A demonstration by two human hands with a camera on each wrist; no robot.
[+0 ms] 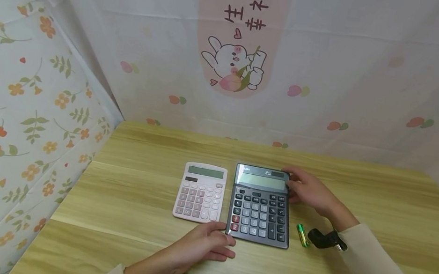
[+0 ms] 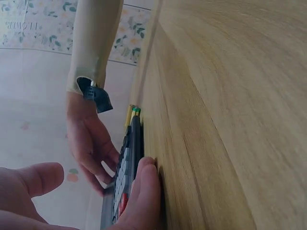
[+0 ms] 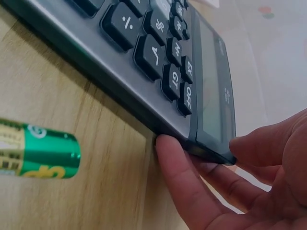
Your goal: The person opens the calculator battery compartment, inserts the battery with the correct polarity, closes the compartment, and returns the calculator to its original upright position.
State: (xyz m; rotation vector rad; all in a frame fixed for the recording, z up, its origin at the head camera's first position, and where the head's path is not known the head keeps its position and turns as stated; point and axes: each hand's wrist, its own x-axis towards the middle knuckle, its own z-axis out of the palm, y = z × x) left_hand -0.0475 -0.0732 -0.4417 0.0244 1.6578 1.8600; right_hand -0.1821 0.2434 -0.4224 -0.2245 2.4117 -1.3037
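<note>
A dark grey calculator (image 1: 260,207) lies face up on the table, its screen at the far end. My right hand (image 1: 310,191) holds its far right corner; in the right wrist view the thumb (image 3: 256,148) is against the corner and a finger (image 3: 180,172) lies along the side edge. My left hand (image 1: 203,246) touches the near left corner with its fingers, while in the left wrist view the thumb (image 2: 45,178) stands apart from the calculator. A smaller pink calculator (image 1: 200,193) lies just left of the grey one.
A green and gold battery (image 1: 302,235) lies right of the grey calculator, close to a black strap (image 1: 327,239) on the right wrist. The wooden table (image 1: 121,198) meets a patterned cloth (image 1: 156,75) at the back, and flowered cloth (image 1: 12,125) hangs on the left.
</note>
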